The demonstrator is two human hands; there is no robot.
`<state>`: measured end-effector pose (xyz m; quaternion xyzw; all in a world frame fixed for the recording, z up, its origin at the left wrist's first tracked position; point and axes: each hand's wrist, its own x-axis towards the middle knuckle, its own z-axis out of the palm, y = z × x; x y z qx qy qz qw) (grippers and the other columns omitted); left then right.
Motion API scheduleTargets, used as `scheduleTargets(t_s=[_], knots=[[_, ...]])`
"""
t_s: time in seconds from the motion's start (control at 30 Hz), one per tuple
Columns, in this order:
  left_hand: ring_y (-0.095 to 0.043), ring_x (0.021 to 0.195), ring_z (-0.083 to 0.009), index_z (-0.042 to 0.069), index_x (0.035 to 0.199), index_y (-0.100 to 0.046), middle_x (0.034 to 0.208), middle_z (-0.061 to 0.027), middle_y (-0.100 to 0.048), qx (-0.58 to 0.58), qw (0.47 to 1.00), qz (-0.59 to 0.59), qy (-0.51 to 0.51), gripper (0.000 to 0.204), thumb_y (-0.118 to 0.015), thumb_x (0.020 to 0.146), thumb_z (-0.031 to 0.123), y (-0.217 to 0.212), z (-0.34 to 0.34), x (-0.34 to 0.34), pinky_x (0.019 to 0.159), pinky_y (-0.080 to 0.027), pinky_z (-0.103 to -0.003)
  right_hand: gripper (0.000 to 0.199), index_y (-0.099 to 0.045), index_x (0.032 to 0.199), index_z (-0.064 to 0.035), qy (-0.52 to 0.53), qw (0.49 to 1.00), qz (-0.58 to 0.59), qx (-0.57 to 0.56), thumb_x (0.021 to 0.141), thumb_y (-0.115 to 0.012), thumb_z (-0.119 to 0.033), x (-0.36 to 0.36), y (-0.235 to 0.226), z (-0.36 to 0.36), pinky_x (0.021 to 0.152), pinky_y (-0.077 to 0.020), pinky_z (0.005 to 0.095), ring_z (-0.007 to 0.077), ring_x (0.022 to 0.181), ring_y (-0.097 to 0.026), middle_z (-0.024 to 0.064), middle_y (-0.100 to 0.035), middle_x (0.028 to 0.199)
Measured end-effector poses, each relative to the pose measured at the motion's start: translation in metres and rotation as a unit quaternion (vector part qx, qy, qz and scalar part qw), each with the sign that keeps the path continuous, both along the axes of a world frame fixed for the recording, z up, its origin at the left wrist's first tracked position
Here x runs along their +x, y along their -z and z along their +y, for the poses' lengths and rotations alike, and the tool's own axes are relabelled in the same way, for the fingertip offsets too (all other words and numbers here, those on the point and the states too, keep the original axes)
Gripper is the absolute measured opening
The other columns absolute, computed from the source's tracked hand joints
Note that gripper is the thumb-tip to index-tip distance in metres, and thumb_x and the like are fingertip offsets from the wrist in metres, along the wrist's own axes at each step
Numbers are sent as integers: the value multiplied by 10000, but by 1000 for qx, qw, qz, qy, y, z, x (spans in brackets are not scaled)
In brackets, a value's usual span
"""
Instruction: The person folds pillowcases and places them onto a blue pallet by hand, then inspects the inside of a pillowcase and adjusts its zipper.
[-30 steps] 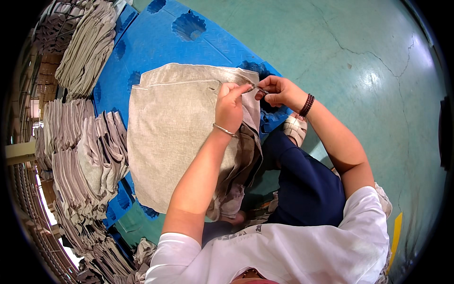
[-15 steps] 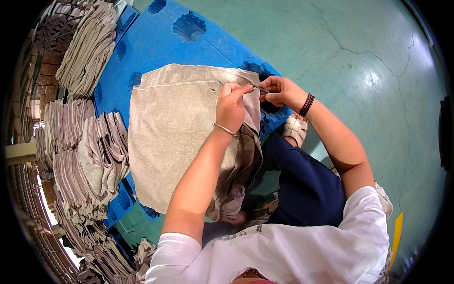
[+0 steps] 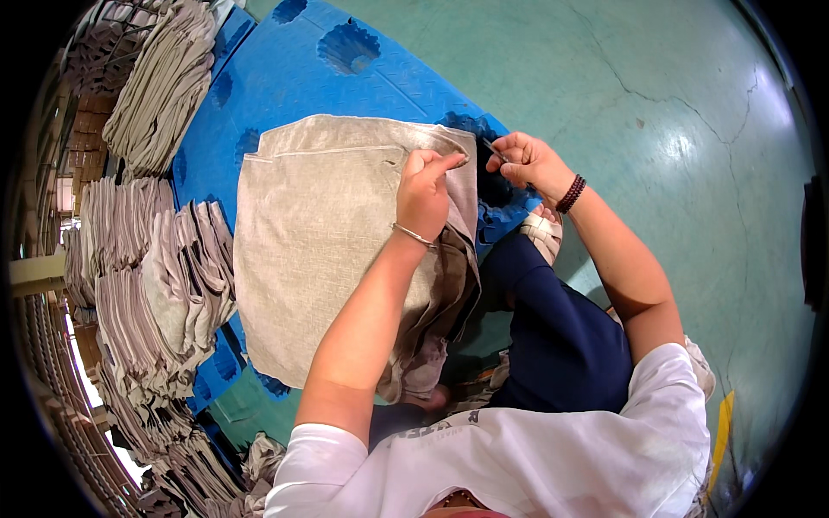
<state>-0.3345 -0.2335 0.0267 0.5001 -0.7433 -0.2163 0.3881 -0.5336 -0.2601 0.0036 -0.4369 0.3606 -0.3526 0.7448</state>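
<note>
A beige cloth piece (image 3: 311,250) with a stitched seam near its far edge lies spread over my lap and the blue pallet, and darker layers fold at its right side. My left hand (image 3: 423,194) is closed in a pinch on the cloth near its far right corner, thumb and forefinger together. To the right of that corner, apart from the cloth, my right hand (image 3: 528,166) grips slim, small metal thread snips (image 3: 495,151), whose tip points up and left. The palm hides most of their body.
The blue plastic pallet (image 3: 285,65) has several round hollows. Stacks of folded beige cloth (image 3: 129,233) line the left, with another pile (image 3: 164,86) at the far left. Cracked green floor (image 3: 656,129) stretches right, with a yellow stripe (image 3: 721,436).
My right hand has drawn away to the right with the snips, from the left fingertips to a short gap beside them. The left hand stays pinched on the cloth, almost unmoved.
</note>
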Motion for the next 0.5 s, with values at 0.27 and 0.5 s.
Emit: scheduleTargets(t_s=[0.27,0.5], knots=[[-491,745,-190,51,898,-607,821,-91,-480,10,1000,0,-1,285,-416,734,-82,0,1,0,666,-401,-243,298,-410,1017,1,-87,996,-4,-1,735,-509,-5,5,-8,-4,509,-364,168,45,604,-453,62,-566,886],[-488,749,-191,45,894,-606,817,-89,-480,11,1000,0,-1,268,-424,740,-77,2,0,0,665,-398,-244,306,-433,1015,-29,-123,992,17,9,721,-504,12,5,-9,-10,503,-348,153,40,645,-462,53,-566,895]])
